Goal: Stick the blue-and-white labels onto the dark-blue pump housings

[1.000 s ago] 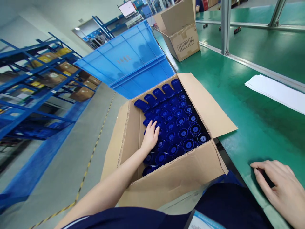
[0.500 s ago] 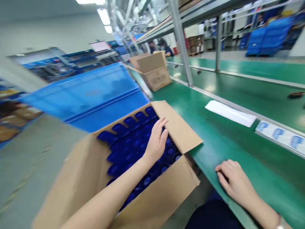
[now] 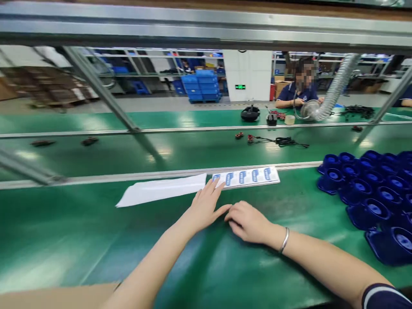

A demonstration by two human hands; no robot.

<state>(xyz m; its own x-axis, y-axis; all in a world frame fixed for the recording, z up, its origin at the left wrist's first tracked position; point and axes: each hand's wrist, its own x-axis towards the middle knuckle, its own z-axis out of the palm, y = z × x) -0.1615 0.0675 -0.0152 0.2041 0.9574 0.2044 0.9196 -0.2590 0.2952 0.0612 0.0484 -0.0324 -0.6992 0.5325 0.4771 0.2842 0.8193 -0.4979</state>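
Observation:
My left hand [image 3: 206,206] is open, its fingers stretched over the near left end of a strip of white labels with blue print [image 3: 251,177]. Whether the fingertips touch the labels I cannot tell. The left thumb reaches the curled fingers of my right hand [image 3: 246,221], which rests closed on the green bench with nothing visible in it. A blank white paper strip [image 3: 164,189] lies left of the labels. On the right, several dark blue plastic parts with round tops [image 3: 375,209] stand in rows.
A cardboard flap [image 3: 58,296] shows at the lower left. A metal rail [image 3: 96,177] runs behind the labels. Beyond it, a black cable [image 3: 285,141] and small parts lie on the green surface. A co-worker [image 3: 299,88] sits across, near a flexible duct [image 3: 337,86].
The view has swung right, from the open carton of blue parts to the bench. My left hand has left the carton and come beside my right hand near the labels.

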